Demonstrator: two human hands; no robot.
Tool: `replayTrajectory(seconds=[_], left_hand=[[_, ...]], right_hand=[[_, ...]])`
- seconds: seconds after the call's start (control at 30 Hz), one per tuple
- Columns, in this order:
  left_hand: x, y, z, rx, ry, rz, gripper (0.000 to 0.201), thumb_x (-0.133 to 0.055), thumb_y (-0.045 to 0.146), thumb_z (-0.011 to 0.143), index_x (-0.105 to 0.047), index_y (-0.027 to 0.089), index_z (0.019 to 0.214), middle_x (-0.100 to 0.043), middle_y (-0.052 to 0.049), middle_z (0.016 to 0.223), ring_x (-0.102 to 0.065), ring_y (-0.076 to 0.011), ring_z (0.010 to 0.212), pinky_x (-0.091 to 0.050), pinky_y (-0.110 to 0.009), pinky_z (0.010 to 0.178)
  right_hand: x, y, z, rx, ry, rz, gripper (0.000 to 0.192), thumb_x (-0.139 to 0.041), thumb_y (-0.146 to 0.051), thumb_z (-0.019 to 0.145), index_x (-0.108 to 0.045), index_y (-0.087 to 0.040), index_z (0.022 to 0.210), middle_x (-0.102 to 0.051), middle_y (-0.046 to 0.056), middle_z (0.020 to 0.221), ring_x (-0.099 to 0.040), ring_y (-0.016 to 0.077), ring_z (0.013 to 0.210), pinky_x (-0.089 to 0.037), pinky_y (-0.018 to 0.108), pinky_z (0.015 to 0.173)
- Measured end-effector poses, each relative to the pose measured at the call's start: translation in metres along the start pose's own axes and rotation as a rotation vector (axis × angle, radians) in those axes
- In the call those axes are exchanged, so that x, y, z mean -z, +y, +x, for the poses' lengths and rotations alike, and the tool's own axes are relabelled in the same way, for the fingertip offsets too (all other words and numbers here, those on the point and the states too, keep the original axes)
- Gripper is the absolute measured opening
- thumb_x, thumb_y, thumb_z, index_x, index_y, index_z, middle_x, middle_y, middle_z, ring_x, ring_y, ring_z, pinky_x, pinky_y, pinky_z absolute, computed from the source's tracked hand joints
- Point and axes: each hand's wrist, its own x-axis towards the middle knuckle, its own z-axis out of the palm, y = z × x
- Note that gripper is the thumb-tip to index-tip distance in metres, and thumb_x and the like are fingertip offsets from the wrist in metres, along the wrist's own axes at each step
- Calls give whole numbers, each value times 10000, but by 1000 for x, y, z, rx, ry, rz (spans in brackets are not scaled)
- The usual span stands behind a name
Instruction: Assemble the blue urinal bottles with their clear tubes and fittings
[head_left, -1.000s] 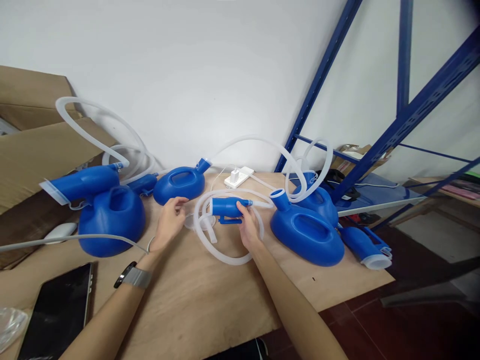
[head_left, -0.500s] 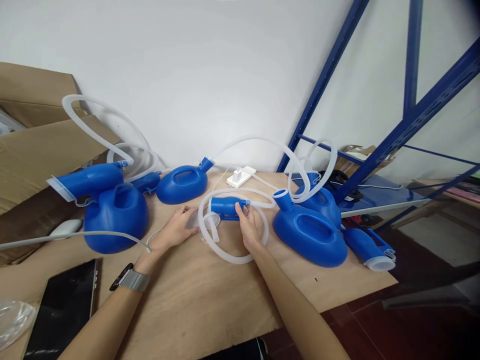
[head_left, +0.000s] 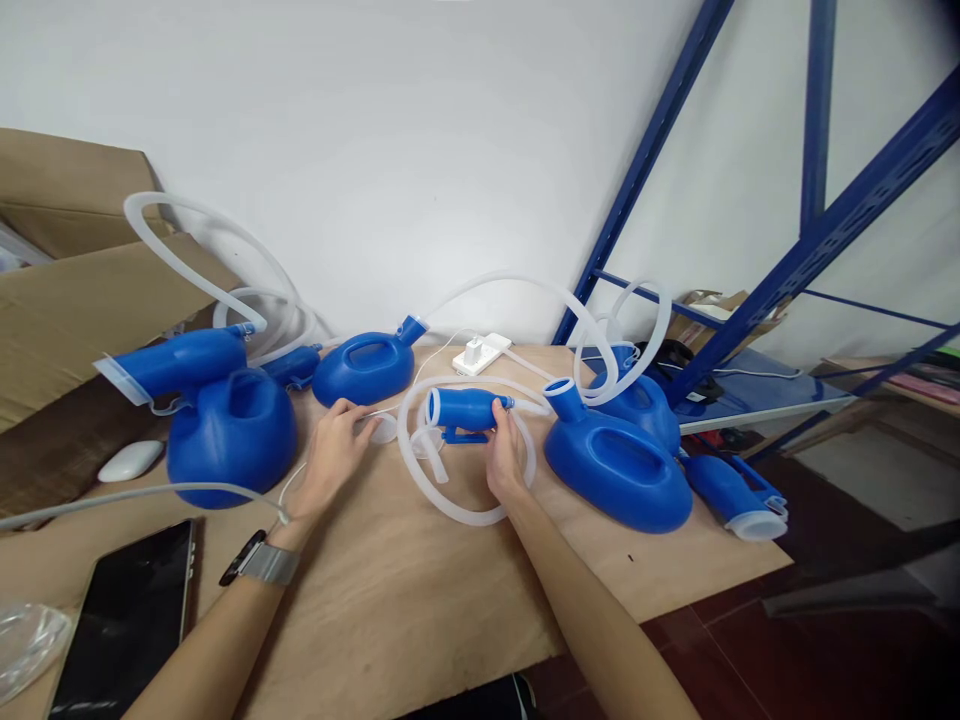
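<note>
Blue bottle [head_left: 465,408], one, gripped by right hand [head_left: 503,462], left hand [head_left: 334,455] half-curled, hold unclear, four jugs [head_left: 600,488]

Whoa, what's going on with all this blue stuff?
Someone's right hand is holding a small blue tube-shaped part near its narrow end, by a loop of pale hose. The left hand is at a clear plastic piece; I can't tell whether it's gripped. Bigger blue jugs sit either side on the table.
</note>
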Motion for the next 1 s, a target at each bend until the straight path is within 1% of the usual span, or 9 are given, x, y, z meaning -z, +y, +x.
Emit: replayTrajectory(seconds=[0.13,0.27,0.37,0.47,0.53,0.67,0.8,0.87,1.0], left_hand=[[2,4,0,86,-35,-26,393,-479,502,886,-660,157,943,-643,-96,1036,-610,-253,933,-430,-374,852],[4,11,1,246,-181,-219,378,-460,497,888,-534,194,1103,-634,-24,882,-566,-195,753,-435,-332,739],[5,16,1,226,-214,-368,521,-505,544,853,-501,190,1235,-624,-13,875,-544,-176,727,-449,-308,719],[6,17,2,235,-242,-419,494,-570,583,817,-547,177,1096,-605,-2,750,-523,-171,656,-426,-288,632],[6,15,3,241,-198,-468,454,-633,582,789,-583,172,978,-669,-42,832,-592,-192,736,-454,-292,657],[9,10,4,228,-20,-518,471,-711,594,749,-746,160,928,-696,-134,1229,-638,-304,1144,-506,-382,921],[11,16,0,146,131,-501,391,-681,514,823,-793,178,988,-686,-104,1284,-614,-281,1234,-422,-409,1107],[11,26,-3,163,193,-532,344,-673,458,832,-782,160,965,-732,-95,1161,-670,-250,1099,-488,-368,1016],[8,56,-11,229,249,-582,318,-671,418,837,-761,135,952,-757,-80,981,-675,-201,822,-541,-265,638]], right_hand=[[-5,-8,-5,-73,10,27,772,-661,-698,666,-572,-291,1316,-637,-33,1390,-647,50,1160,-524,133,917],[-6,-9,-7,-93,5,42,754,-680,-688,657,-578,-299,1294,-628,-43,1400,-645,44,1164,-518,120,894],[-7,-9,-6,-94,6,54,733,-680,-680,662,-589,-289,1276,-643,-40,1380,-651,40,1139,-519,119,892],[-7,-10,-6,-95,5,66,731,-678,-674,666,-582,-285,1278,-659,-39,1354,-659,34,1099,-525,123,885],[-8,-11,-7,-98,-2,69,730,-676,-673,671,-579,-284,1281,-671,-36,1334,-664,36,1078,-529,128,878],[-8,-13,-9,-106,-14,64,719,-682,-669,670,-584,-288,1271,-672,-35,1331,-667,44,1069,-536,133,866],[-8,-16,-11,-124,-43,58,750,-645,-721,667,-564,-277,1266,-682,-17,1306,-676,60,971,-552,170,839],[-7,-15,-12,-129,-84,54,782,-630,-755,653,-556,-270,1262,-689,-10,1282,-673,61,928,-556,183,827],[-6,-6,-12,-113,-163,45,795,-713,-752,574,-597,-230,1162,-701,-7,1234,-660,47,971,-544,148,852]])
